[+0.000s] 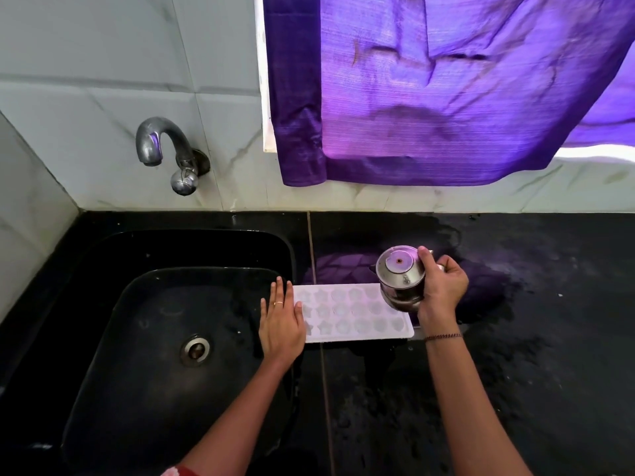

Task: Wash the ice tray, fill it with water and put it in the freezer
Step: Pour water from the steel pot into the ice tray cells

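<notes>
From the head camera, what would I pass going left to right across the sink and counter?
Sink drain → left hand → ice tray → steel pot → right hand.

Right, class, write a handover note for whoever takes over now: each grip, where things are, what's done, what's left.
Left grip: open, fingers flat on the ice tray, at its left end.
Right grip: holds a steel jug over the tray's right end.
Tray lies on the wet black counter, beside the sink.
Done: tray out of the sink; water in cells, cannot tell.
Left: fill the cells, carry to the freezer.
</notes>
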### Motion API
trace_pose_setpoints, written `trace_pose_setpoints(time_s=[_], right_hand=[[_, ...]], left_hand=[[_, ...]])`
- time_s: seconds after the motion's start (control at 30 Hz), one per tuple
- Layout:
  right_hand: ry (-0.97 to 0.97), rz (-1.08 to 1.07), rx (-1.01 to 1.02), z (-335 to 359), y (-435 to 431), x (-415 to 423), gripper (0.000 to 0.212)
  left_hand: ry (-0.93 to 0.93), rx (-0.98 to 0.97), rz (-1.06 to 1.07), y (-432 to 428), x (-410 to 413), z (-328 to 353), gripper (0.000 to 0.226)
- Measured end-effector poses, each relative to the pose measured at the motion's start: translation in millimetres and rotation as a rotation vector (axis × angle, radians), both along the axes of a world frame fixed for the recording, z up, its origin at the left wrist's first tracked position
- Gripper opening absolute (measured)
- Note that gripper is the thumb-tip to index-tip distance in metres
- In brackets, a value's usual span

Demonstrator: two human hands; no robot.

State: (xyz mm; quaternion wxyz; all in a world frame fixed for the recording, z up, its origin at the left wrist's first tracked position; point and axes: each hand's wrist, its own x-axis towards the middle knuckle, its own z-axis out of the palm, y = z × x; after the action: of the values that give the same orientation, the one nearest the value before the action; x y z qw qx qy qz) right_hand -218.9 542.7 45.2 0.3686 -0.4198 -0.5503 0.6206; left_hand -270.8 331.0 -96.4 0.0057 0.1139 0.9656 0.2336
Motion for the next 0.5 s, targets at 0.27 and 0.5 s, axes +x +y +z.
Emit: trace_pose_setpoints(time_s=[0.27,0.5], right_hand=[[-0.034,-0.031,0.039,-5.2,2.5,-4.1,0.045],[-0.055,-0.036,0.066,-8.2,5.7,-7.1,0.045]], left_hand=[[-0.008,0.04,0.006,-0.7,-1.0,-0.6,0.075],[0.001,0.064,0.012,-0.9,-0.5,-3.7,0.073]])
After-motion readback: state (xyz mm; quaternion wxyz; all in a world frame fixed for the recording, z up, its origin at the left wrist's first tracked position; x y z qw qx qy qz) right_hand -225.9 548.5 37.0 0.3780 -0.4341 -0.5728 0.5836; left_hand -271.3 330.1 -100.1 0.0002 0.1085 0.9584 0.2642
